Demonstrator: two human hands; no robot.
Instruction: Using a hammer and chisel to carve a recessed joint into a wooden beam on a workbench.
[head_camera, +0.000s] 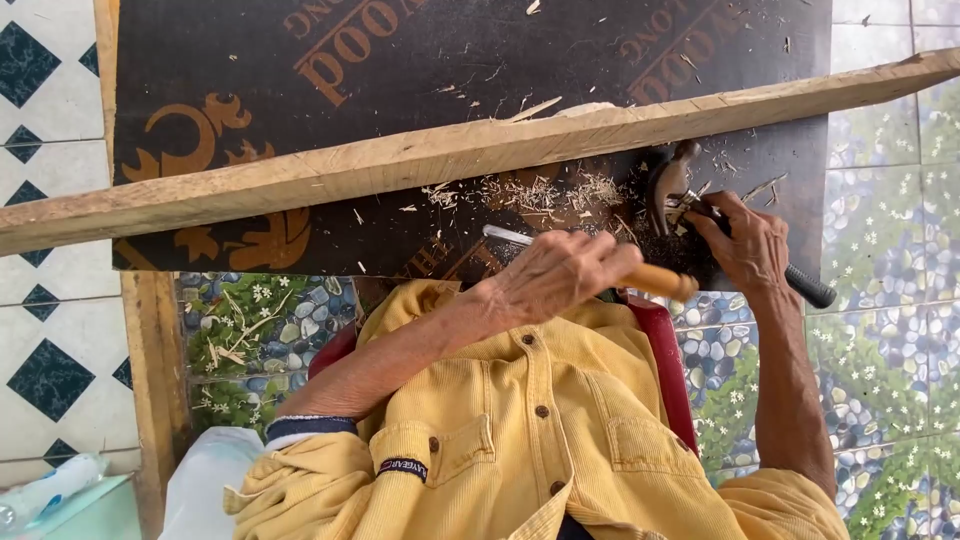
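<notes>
Wooden shavings lay scattered on the dark printed plywood tabletop (240, 90) below a long pale timber plank (400, 160) crossing the frame diagonally. Right of centre, the left hand (560, 272) was closed around a wooden-handled chisel (655, 280), its blade hidden. The right hand (750, 245) gripped a black-handled claw hammer (672, 180) close to its steel head, near the plank's lower edge. This looked like chiselling under way; any blow would need the chisel held steady.

Single head-worn view, looking steeply down past yellow shirt (520, 440) onto dark board (400, 90) and plank (450, 155); close range, tiled floor (60, 330) visible at both edges.
</notes>
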